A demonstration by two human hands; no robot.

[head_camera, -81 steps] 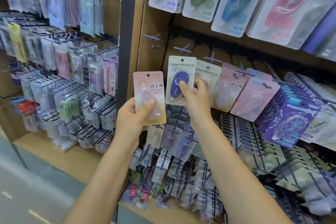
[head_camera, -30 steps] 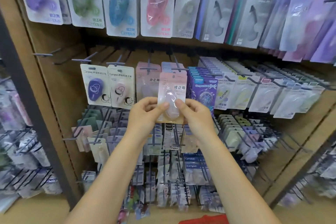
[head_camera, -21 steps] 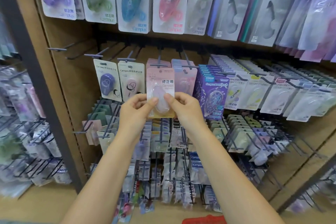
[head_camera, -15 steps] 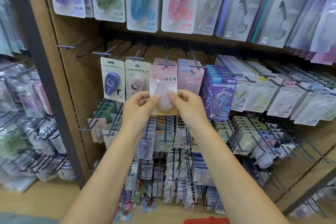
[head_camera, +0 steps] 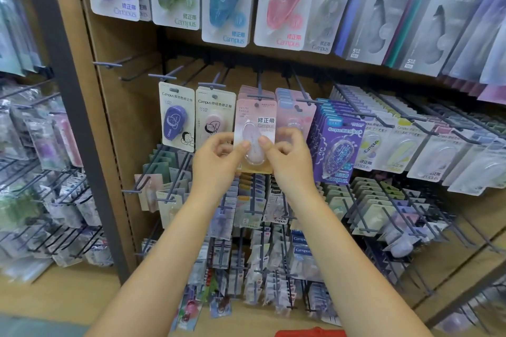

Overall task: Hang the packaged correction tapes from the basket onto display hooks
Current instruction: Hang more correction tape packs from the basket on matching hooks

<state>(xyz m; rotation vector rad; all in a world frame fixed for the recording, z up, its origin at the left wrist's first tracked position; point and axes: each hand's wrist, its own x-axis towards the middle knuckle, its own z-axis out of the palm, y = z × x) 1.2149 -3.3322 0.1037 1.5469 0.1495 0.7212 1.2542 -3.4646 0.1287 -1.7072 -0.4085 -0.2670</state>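
the person is standing in front of a shelf wall full of little packs on metal hooks. in the middle of the frame both hands hold one pink pack (head_camera: 256, 139) of correction tape. the left hand (head_camera: 217, 161) pinches its left edge with thumb and fingers. the right hand (head_camera: 290, 160) pinches its right edge the same way. the pack is upright, and its top hole sits right at the tip of a hook (head_camera: 258, 96) that already has more pink packs behind it.

just to the left hang a pack with a purple tape (head_camera: 175, 117) and a pack with a pale pink tape (head_camera: 213, 115), each on its own hook. to the right is a row of purple packs (head_camera: 338, 149). big packs hang along the top of the frame.

at the very bottom a bit of something red (head_camera: 310, 332) peeks in. it may be the basket, but i cannot tell for sure.

i think this is the hanging step. i cannot tell if the hook has gone through the hole yet. next, the hole must line up with the hook tip, then the pack needs a gentle push back so it slides on. after that both hands can let go and reach for another pack.
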